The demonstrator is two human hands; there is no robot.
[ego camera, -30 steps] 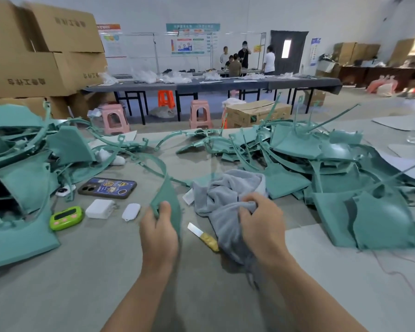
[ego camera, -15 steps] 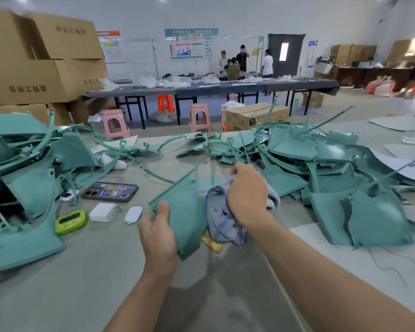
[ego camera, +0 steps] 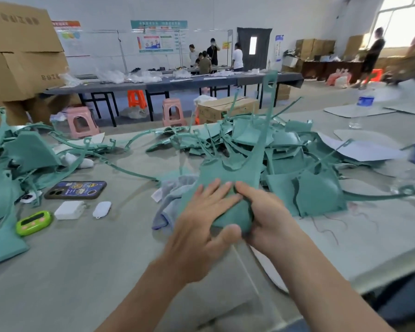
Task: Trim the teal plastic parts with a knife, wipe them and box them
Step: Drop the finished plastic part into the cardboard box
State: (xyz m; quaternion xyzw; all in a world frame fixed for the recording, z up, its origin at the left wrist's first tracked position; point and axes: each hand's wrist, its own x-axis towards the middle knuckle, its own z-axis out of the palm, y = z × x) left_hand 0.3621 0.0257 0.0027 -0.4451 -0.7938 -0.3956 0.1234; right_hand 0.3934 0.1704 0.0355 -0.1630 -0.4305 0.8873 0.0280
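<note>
Likely the wiping step: left hand [ego camera: 201, 219] flat on the part [ego camera: 228, 168], right hand [ego camera: 266, 212] gripping its edge; next, pick up the cloth [ego camera: 175, 188].

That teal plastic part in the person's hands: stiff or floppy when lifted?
Likely stiffish: the teal plastic part holds its thin strip upright unsupported. Probably light: the right hand grips one end, the left hand lies flat on it.

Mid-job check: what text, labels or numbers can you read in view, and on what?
Nothing reads clearly.
Cardboard boxes: dark printed characters, blurred.
Wall posters: print too small.
Phone case: stickers, illegible.
Green timer: display unreadable.
Bottle label: blue, blurred.
Teal part: no marking seen.
</note>
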